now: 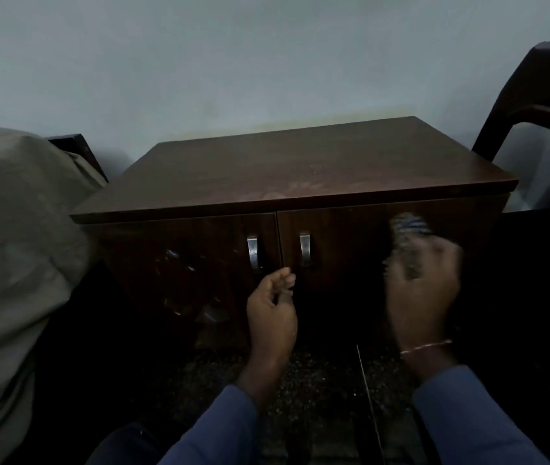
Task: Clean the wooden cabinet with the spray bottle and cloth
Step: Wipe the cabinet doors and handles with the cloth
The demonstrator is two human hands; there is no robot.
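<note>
Cabinet (293, 169) comes first, because it is the biggest thing here. It is wide and low, so its long way runs from your left to your right, and its two doors face you. The top looks a bit smudged near the front edge.

Your right hand (423, 290) is in front of the right door (350, 250). It is blurry, but your fingers seem to be curled round a striped cloth (407, 229). The cloth sticks up from your hand and seems to be on the upper part of that door, but the blur hides whether it really touches.

Your left hand (272, 305) is down by the gap between the doors, just under the two handles (253, 251). Its fingers are loosely curled and it holds nothing.

You have the cloth right at the door, so your right hand is the one to wipe with. I think a side-to-side wipe fits best, since the door is wide.

I cannot see the spray bottle anywhere.

A chair (535, 105) stands to the right and a gray cover (15, 229) lies to the left.
</note>
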